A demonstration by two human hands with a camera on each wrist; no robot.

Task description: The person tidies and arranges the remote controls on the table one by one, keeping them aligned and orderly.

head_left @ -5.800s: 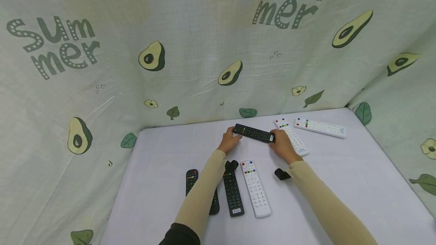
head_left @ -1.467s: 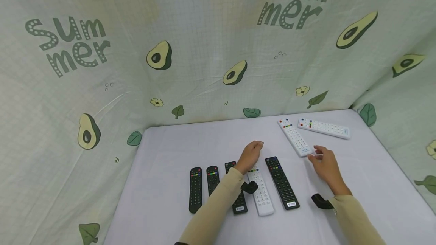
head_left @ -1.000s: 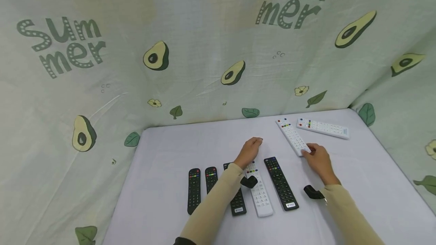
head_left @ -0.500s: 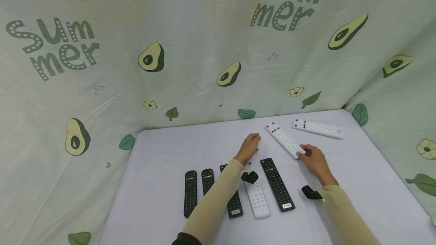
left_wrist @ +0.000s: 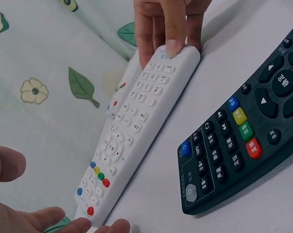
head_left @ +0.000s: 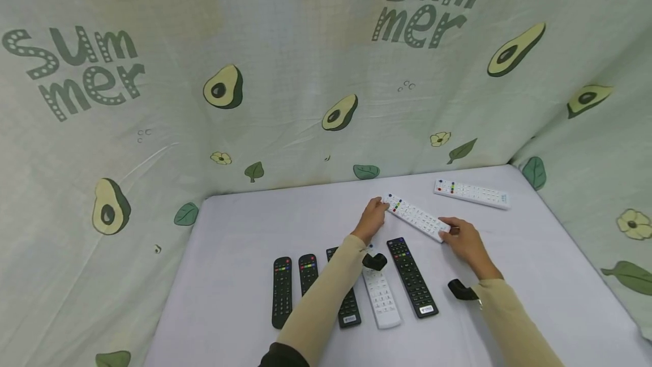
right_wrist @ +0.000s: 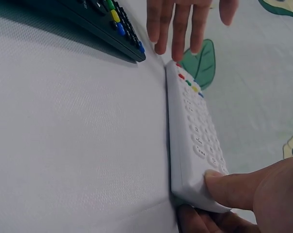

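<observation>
We've got a pale green cloth backdrop (head_left: pixel 280 44) behind the table (head_left: pixel 229 231) and along both its sides, creased at left. We see avocado prints (head_left: pixel 222 86), yellow flowers (head_left: pixel 634 223), green leaves (head_left: pixel 533 173) and grey-green "summer" lettering (head_left: pixel 74 60), twice. We note a plain whitish tabletop.

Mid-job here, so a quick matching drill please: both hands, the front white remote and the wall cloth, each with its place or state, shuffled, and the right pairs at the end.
Things
1. Right hand
2. Front white remote
3. Left hand
4. Wall cloth

Places and states
A. Lies between two black remotes
B. Printed with avocados
C. Pinches one end of the held remote, thumb on top
D. At the other end of that remote, near its coloured buttons

Pairs
1-C
2-A
3-D
4-B
</observation>
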